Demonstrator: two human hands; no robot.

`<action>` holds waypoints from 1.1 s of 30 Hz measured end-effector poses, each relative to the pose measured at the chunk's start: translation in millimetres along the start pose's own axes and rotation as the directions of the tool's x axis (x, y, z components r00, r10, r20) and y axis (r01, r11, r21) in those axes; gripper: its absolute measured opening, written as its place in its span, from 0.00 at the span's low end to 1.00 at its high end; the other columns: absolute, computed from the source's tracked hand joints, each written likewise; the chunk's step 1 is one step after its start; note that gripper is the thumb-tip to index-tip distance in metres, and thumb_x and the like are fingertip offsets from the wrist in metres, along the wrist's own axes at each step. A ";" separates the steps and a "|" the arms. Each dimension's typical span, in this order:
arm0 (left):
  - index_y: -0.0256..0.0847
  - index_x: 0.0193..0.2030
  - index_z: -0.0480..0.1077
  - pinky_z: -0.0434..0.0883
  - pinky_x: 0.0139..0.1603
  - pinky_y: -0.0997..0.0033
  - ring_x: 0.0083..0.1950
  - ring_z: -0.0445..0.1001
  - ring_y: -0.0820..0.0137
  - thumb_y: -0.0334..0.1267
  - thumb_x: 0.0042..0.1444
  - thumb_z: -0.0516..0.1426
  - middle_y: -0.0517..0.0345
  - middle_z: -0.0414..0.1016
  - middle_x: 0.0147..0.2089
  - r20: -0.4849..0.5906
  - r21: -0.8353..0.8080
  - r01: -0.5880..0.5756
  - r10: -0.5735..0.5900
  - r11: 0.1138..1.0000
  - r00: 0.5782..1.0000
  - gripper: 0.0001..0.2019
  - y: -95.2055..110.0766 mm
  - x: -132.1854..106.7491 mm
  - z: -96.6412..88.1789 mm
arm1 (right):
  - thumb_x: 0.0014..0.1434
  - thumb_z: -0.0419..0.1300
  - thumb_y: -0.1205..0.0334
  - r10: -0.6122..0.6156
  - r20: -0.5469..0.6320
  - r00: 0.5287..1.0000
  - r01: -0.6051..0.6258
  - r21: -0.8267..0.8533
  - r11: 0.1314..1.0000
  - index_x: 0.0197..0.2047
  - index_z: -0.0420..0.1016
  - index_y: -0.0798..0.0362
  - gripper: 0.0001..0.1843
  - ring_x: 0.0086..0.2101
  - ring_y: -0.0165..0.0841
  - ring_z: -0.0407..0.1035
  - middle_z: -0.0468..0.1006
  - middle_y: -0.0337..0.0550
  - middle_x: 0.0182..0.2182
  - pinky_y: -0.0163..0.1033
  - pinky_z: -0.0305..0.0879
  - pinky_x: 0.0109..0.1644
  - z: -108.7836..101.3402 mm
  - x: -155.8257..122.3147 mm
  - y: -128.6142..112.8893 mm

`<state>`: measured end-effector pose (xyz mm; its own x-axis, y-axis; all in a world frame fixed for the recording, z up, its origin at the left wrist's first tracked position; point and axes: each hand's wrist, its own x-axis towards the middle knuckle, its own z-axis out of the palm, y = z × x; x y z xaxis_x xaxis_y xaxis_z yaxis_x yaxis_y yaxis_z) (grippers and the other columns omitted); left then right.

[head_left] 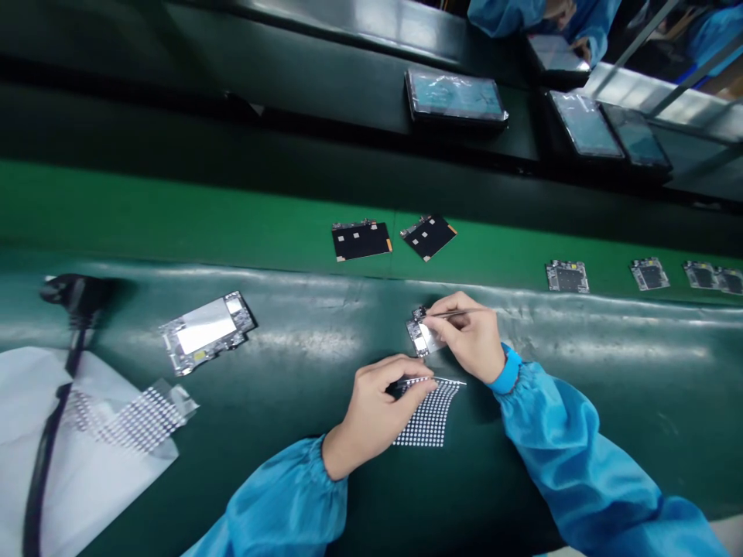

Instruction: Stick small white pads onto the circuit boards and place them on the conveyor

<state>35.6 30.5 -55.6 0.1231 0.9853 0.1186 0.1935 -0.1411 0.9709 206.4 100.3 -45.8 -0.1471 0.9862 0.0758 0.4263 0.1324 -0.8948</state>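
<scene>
My left hand [386, 406] pinches the upper edge of a sheet of small round white stickers [426, 422], which hangs toward me over the green mat. Between the fingers of my right hand [469, 333] is a thin pair of tweezers [456, 312], its tip over a circuit board [419, 342]. This board lies on the mat just beyond the sheet, partly hidden by my right hand. A blue band circles my right wrist. Further left rests a larger-looking circuit board [206, 333] with a bright white panel.
Two black-backed boards [363, 241] [429, 237] and several bare circuit boards [567, 276] sit on the green belt [261, 224]. At left, a black plug and cable [75, 333] cross a white bag [128, 483] with another sticker sheet [139, 422]. Wrapped screens [457, 97] stand behind, near a co-worker's sleeves [505, 15].
</scene>
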 end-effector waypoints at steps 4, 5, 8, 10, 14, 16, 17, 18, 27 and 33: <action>0.42 0.33 0.81 0.79 0.39 0.72 0.37 0.84 0.66 0.29 0.55 0.66 0.58 0.85 0.33 -0.001 -0.002 -0.002 0.002 1.000 1.000 0.04 -0.6 -0.7 0.5 | 0.60 0.67 0.63 -0.078 -0.021 0.997 0.078 0.012 0.997 0.34 0.79 0.52 0.03 0.30 0.31 0.74 0.81 0.42 0.34 0.36 0.70 0.30 0.0 -3.1 4.7; 0.42 0.33 0.81 0.79 0.39 0.72 0.37 0.84 0.66 0.29 0.55 0.66 0.58 0.84 0.33 -0.002 -0.004 -0.002 0.002 1.000 1.000 0.04 -0.5 -0.7 0.4 | 0.60 0.67 0.63 -0.080 -0.024 0.997 0.080 0.033 0.996 0.34 0.78 0.52 0.03 0.30 0.31 0.74 0.81 0.42 0.34 0.35 0.70 0.29 0.2 -3.2 6.0; 0.42 0.33 0.81 0.78 0.39 0.72 0.36 0.84 0.66 0.29 0.54 0.66 0.58 0.84 0.32 -0.005 -0.005 -0.001 0.001 1.000 1.000 0.04 0.0 -0.5 -0.2 | 0.59 0.68 0.62 -0.065 -0.049 0.997 0.069 0.086 0.994 0.34 0.78 0.52 0.04 0.30 0.31 0.74 0.81 0.42 0.34 0.35 0.70 0.28 0.8 -2.4 8.7; 0.42 0.33 0.81 0.78 0.38 0.72 0.36 0.84 0.67 0.29 0.54 0.66 0.59 0.84 0.32 -0.005 -0.005 -0.005 0.005 1.000 1.000 0.04 0.4 -0.3 -0.6 | 0.59 0.68 0.62 -0.047 -0.058 0.997 0.052 0.088 0.995 0.33 0.79 0.52 0.04 0.30 0.31 0.74 0.81 0.42 0.33 0.35 0.70 0.28 0.9 -1.9 9.3; 0.42 0.33 0.80 0.78 0.38 0.72 0.36 0.84 0.67 0.29 0.55 0.66 0.59 0.84 0.33 -0.004 0.000 -0.010 0.010 1.000 1.000 0.03 0.4 0.2 -0.7 | 0.59 0.68 0.62 -0.020 -0.041 0.999 0.023 0.082 0.996 0.33 0.80 0.52 0.05 0.28 0.30 0.73 0.81 0.42 0.32 0.35 0.70 0.27 1.5 -1.4 9.3; 0.42 0.33 0.80 0.78 0.38 0.73 0.37 0.84 0.67 0.30 0.55 0.66 0.59 0.84 0.33 0.000 0.005 -0.010 0.010 1.000 1.000 0.03 0.2 0.3 -0.6 | 0.59 0.68 0.62 -0.013 -0.049 0.999 0.018 0.100 0.995 0.33 0.79 0.52 0.05 0.28 0.30 0.73 0.81 0.42 0.32 0.35 0.69 0.27 1.9 -1.1 9.3; 0.42 0.33 0.80 0.78 0.39 0.73 0.37 0.84 0.67 0.29 0.55 0.66 0.59 0.84 0.33 0.001 0.008 -0.012 0.012 1.000 1.000 0.03 0.0 0.3 -0.6 | 0.59 0.68 0.62 -0.010 -0.052 0.999 0.015 0.106 0.994 0.33 0.79 0.53 0.05 0.27 0.30 0.73 0.81 0.41 0.32 0.35 0.69 0.27 2.0 -0.9 9.2; 0.42 0.33 0.80 0.78 0.39 0.73 0.37 0.84 0.67 0.29 0.55 0.66 0.59 0.84 0.33 0.003 0.010 -0.014 0.014 1.000 1.000 0.03 -0.1 0.3 -0.6 | 0.59 0.68 0.62 -0.008 -0.050 0.999 0.013 0.108 0.994 0.33 0.79 0.53 0.05 0.27 0.29 0.73 0.81 0.41 0.32 0.35 0.69 0.27 1.9 -0.8 9.0; 0.41 0.34 0.80 0.78 0.38 0.74 0.37 0.84 0.67 0.30 0.56 0.66 0.59 0.85 0.33 0.006 0.027 -0.037 0.037 0.999 0.999 0.03 0.3 1.0 -1.7 | 0.62 0.66 0.62 -0.103 0.053 0.993 0.096 0.135 0.986 0.41 0.76 0.49 0.04 0.42 0.36 0.80 0.85 0.42 0.40 0.45 0.76 0.49 -7.0 -18.6 1.8; 0.42 0.33 0.80 0.79 0.39 0.72 0.38 0.85 0.65 0.30 0.55 0.65 0.59 0.85 0.32 -0.009 0.035 -0.042 0.043 0.998 0.999 0.04 0.4 1.4 -1.6 | 0.64 0.64 0.61 -0.077 -0.057 0.995 0.078 0.004 0.997 0.41 0.72 0.48 0.04 0.41 0.38 0.81 0.86 0.43 0.39 0.45 0.77 0.45 -46.7 -15.8 29.4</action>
<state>34.3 32.0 -54.8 0.1229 0.9791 0.1617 0.2219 -0.1860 0.9572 262.8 93.3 -52.7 -0.1283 0.9771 0.1700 0.4104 0.2084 -0.8878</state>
